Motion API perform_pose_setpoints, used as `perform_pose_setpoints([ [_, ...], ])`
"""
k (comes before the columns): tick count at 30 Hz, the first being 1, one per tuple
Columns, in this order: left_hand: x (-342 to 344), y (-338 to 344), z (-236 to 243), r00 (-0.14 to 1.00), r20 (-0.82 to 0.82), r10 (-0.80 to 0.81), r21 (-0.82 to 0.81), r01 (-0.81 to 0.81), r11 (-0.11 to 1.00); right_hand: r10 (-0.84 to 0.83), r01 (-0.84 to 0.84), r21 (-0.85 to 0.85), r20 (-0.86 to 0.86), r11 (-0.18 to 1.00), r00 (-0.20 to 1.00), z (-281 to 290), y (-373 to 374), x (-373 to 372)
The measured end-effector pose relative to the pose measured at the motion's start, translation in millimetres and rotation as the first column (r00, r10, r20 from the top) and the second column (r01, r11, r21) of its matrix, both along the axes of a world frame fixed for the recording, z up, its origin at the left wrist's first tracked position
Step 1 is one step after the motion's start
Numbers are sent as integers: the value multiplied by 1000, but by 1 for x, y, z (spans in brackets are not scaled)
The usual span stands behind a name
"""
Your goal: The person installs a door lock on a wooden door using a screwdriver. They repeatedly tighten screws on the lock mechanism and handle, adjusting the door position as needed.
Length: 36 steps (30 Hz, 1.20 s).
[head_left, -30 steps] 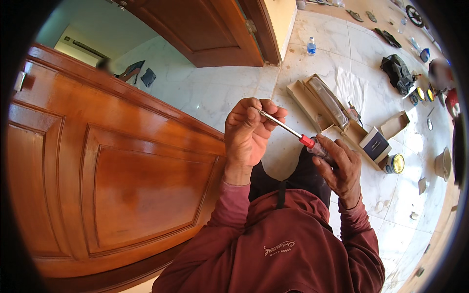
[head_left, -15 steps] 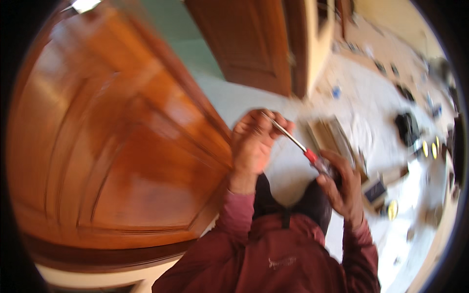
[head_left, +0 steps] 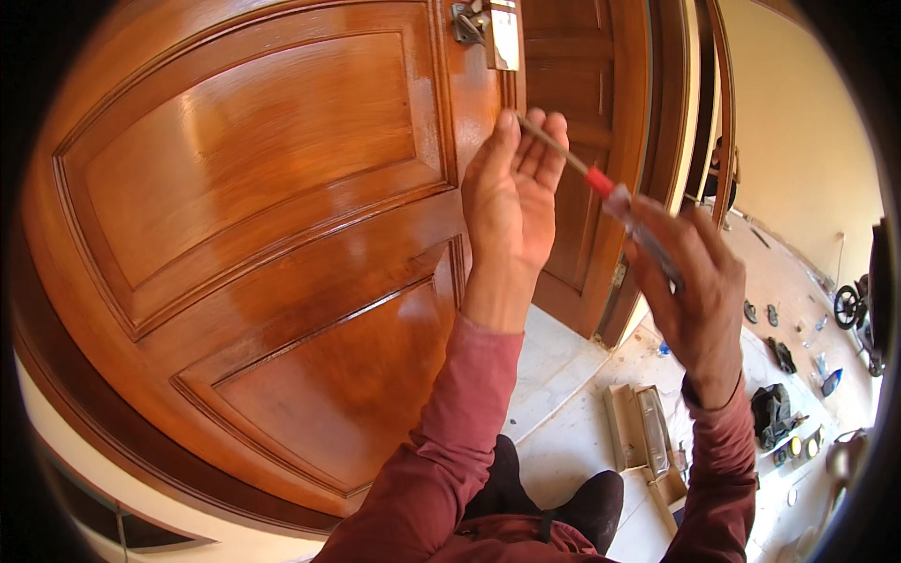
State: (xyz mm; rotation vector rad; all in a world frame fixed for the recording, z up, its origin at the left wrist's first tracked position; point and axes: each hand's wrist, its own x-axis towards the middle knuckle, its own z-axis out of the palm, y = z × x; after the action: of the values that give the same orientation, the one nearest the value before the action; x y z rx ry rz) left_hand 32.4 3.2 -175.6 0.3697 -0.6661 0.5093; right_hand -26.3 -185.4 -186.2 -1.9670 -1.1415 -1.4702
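In my right hand [head_left: 690,281] is a screwdriver [head_left: 601,181] with a clear handle and a red collar. My fingers are wrapped round its handle, and the shaft points up and left. My left hand [head_left: 514,197] is raised with the palm turned up and its fingers stretched out. The screwdriver's tip lies by the left thumb and fingertips; whether a small piece sits there I cannot make out. Beyond the hands, the brown panelled wooden door [head_left: 310,225] carries a dark metal handle [head_left: 466,25] at its edge, beside a bright plate [head_left: 503,38].
Behind stands another wooden door [head_left: 572,188] in its frame. On the floor at lower right lie an open cardboard box [head_left: 622,427], a black bag [head_left: 771,413], sandals [head_left: 781,355] and several round tins [head_left: 795,447]. A motorbike wheel [head_left: 849,305] shows at far right.
Both hands have risen, with the screwdriver still in the right. The left fingers have straightened from a curl round its tip. My view has tilted up, bringing the door handle into sight.
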Motion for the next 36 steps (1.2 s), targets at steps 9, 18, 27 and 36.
perform_pose_setpoints([
  [9, 11, 17, 72, 989, 32, -146, -84, 149, 985, -177, 226, -177, 254, 958, 951, 98, 24, -19],
  [18, 0, 51, 48, 993, -84, -77, -73, 71, 995, -70, 60, -65, -171, 996, 983, 92, 46, -29],
  [27, -13, 40, 21, 977, -53, -207, 67, 210, 975, 149, -132, -250, 50, 959, 988, 104, 102, 30],
  [36, 13, 49, 15, 988, -54, -144, 67, 147, 987, 20, 42, -387, 156, 921, 988, 117, 107, 47],
])
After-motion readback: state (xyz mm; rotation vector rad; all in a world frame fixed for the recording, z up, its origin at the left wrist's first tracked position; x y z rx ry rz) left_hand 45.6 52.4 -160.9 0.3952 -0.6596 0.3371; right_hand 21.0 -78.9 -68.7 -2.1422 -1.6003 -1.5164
